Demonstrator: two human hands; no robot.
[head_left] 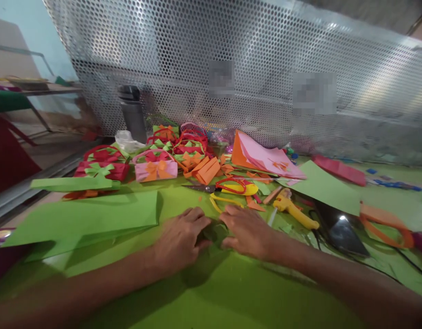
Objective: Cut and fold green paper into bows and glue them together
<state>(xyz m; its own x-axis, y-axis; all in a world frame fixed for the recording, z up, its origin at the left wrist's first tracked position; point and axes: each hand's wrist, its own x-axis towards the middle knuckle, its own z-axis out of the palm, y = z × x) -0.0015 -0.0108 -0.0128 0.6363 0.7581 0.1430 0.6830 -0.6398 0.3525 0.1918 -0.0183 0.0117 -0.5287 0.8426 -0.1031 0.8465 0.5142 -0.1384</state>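
Observation:
My left hand and my right hand face each other over the green tabletop. Their fingers are curled and close in on the two sides of a small piece of green paper; its outline is blurred and partly hidden. Just beyond my fingertips lies a yellow strip loop. Behind it are scissors with red and yellow about the handles. A yellow glue gun rests right of my right hand. Large green sheets lie left of my left hand.
Small paper handbags with bows, such as a pink one and a red one, stand at the back left. Behind them is a grey bottle. Pink sheets, a black phone and cables lie rightward. A perforated metal panel bounds the table.

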